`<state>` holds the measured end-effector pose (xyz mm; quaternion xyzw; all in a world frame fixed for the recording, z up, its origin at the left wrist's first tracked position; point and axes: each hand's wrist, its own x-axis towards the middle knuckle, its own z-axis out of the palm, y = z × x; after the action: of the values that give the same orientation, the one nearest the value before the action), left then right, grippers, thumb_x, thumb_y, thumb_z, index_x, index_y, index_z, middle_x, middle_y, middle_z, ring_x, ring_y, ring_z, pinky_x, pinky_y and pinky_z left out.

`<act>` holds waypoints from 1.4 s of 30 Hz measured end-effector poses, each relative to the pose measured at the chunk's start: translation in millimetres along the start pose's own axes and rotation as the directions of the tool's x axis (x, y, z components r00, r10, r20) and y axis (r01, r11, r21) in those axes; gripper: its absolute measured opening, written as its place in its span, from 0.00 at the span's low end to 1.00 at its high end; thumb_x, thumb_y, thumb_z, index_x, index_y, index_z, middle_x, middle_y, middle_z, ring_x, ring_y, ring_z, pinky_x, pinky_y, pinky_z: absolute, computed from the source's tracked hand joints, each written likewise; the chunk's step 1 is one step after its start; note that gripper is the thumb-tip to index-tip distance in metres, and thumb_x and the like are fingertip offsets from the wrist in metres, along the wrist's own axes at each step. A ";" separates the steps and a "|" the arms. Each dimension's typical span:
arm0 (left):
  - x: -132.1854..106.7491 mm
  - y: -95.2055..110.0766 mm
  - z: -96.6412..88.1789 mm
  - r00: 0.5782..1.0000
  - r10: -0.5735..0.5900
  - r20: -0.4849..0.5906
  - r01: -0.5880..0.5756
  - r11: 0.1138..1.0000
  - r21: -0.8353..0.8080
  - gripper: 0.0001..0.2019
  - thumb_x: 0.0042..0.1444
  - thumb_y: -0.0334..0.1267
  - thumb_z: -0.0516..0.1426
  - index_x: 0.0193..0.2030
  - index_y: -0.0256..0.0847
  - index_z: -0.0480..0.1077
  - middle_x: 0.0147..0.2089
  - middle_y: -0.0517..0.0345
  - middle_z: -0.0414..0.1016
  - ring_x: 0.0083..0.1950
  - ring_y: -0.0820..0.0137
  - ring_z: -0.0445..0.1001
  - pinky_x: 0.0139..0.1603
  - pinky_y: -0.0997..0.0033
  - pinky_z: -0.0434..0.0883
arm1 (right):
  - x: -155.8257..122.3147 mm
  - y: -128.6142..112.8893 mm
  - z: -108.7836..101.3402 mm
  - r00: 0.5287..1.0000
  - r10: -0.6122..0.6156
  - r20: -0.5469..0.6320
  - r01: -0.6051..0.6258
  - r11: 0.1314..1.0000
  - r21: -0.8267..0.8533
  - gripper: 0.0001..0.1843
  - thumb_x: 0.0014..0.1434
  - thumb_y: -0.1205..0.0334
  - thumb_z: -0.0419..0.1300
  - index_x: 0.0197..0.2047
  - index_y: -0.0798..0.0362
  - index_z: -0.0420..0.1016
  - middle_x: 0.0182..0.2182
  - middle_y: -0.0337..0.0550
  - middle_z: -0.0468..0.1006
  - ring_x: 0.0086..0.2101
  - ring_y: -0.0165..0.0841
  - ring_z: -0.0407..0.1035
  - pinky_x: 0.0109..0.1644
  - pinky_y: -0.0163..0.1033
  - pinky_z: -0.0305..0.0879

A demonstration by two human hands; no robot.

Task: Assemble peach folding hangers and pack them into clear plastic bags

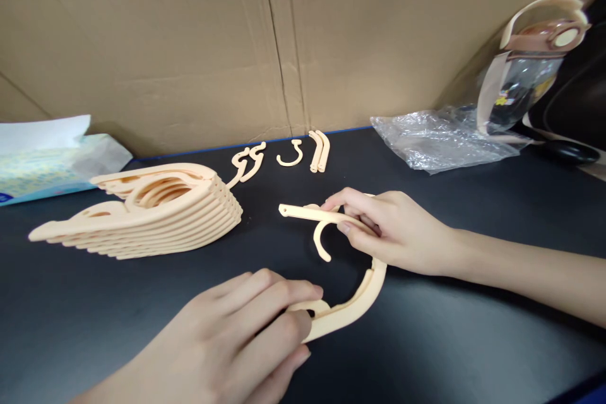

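Note:
A peach plastic folding hanger (360, 297) lies on the black table (473, 328) between my hands. My left hand (237, 341), at the bottom middle, pinches the hanger's near end with curled fingers. My right hand (392, 233) grips its upper part, thumb and fingers closed around the straight arm (303, 213) and the hook (320, 241) that curls down below it. To the left a stack of several folded hangers of the same colour (151, 211) rests on the table.
Loose peach hooks (248, 163), one single hook (292, 154) and two short curved pieces (319, 151) lie near the table's back edge. A crumpled clear plastic bag (440, 139) and a packaged item (530, 69) sit back right. A tissue pack (42, 158) sits far left. A cardboard wall (284, 38) stands behind.

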<state>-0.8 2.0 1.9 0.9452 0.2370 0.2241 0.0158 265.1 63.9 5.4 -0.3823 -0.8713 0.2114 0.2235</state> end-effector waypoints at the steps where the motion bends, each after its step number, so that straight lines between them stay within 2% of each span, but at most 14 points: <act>1: 0.2 0.6 -0.7 1.000 -0.002 0.006 0.002 1.000 -0.001 0.13 0.77 0.32 0.46 0.48 0.46 0.71 0.52 0.65 0.82 0.50 0.75 0.78 0.61 0.77 0.66 | 0.3 0.0 -0.1 1.000 0.001 -0.002 -0.001 1.000 -0.003 0.16 0.69 0.62 0.51 0.55 0.58 0.72 0.20 0.26 0.61 0.19 0.27 0.57 0.27 0.33 0.52; 11: 0.7 -0.9 -2.4 0.999 0.016 0.040 -0.013 0.998 -0.060 0.13 0.76 0.29 0.46 0.47 0.45 0.70 0.52 0.63 0.82 0.52 0.75 0.77 0.61 0.79 0.68 | -0.5 -0.1 -0.4 1.000 0.010 0.007 -0.011 1.000 0.010 0.16 0.67 0.63 0.52 0.54 0.57 0.73 0.20 0.26 0.60 0.19 0.27 0.57 0.27 0.33 0.53; 15: 3.2 -1.6 -2.8 0.999 0.015 0.039 -0.013 0.999 -0.047 0.13 0.75 0.29 0.46 0.51 0.44 0.70 0.53 0.62 0.81 0.52 0.74 0.77 0.60 0.78 0.68 | 0.0 1.1 0.4 1.000 0.007 -0.003 -0.007 1.000 -0.001 0.16 0.67 0.63 0.52 0.55 0.57 0.73 0.21 0.27 0.61 0.19 0.27 0.57 0.27 0.33 0.53; 19: 2.7 -0.6 -3.7 0.999 0.004 0.040 -0.002 0.999 -0.033 0.14 0.76 0.29 0.46 0.55 0.44 0.70 0.54 0.63 0.80 0.56 0.75 0.75 0.65 0.78 0.62 | 0.8 1.0 0.0 1.000 -0.009 -0.005 0.009 1.000 0.008 0.17 0.67 0.64 0.52 0.55 0.58 0.73 0.21 0.26 0.59 0.19 0.26 0.57 0.27 0.33 0.52; 25: 0.4 -3.9 -5.0 0.996 -0.055 0.073 0.055 0.998 0.003 0.12 0.73 0.27 0.50 0.55 0.44 0.69 0.54 0.60 0.76 0.54 0.71 0.72 0.56 0.72 0.65 | 0.0 0.4 -0.4 1.000 -0.008 0.007 0.008 1.000 0.023 0.18 0.67 0.64 0.52 0.57 0.57 0.71 0.20 0.25 0.59 0.19 0.27 0.56 0.27 0.33 0.52; 31: -0.2 -10.3 -4.6 0.987 -0.158 -0.008 0.158 0.983 0.094 0.06 0.72 0.29 0.52 0.48 0.43 0.68 0.48 0.58 0.70 0.47 0.68 0.70 0.50 0.69 0.65 | -1.6 -0.7 0.7 1.000 -0.018 0.004 0.018 1.000 -0.025 0.17 0.66 0.64 0.52 0.55 0.57 0.73 0.20 0.27 0.61 0.19 0.28 0.60 0.28 0.33 0.55; 37: 6.0 -8.1 -4.3 0.985 -0.152 -0.075 0.162 0.977 0.142 0.07 0.73 0.29 0.51 0.45 0.43 0.68 0.42 0.60 0.71 0.41 0.67 0.69 0.43 0.68 0.66 | -1.7 -2.2 0.0 1.000 -0.020 0.016 0.021 0.999 -0.043 0.17 0.66 0.64 0.51 0.55 0.55 0.73 0.19 0.26 0.61 0.18 0.28 0.60 0.28 0.33 0.56; 42: 6.7 -7.0 -4.5 0.985 -0.165 -0.048 0.170 0.976 0.133 0.07 0.72 0.29 0.52 0.45 0.43 0.68 0.39 0.60 0.73 0.37 0.66 0.69 0.40 0.67 0.66 | -1.4 -2.1 0.3 0.999 -0.032 0.003 0.032 0.998 -0.058 0.18 0.66 0.63 0.51 0.56 0.53 0.72 0.20 0.28 0.67 0.19 0.29 0.63 0.29 0.34 0.58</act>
<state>-0.5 10.9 7.8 0.9164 0.3310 0.2223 -0.0345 264.6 61.4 5.9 -0.3744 -0.8834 0.1827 0.2147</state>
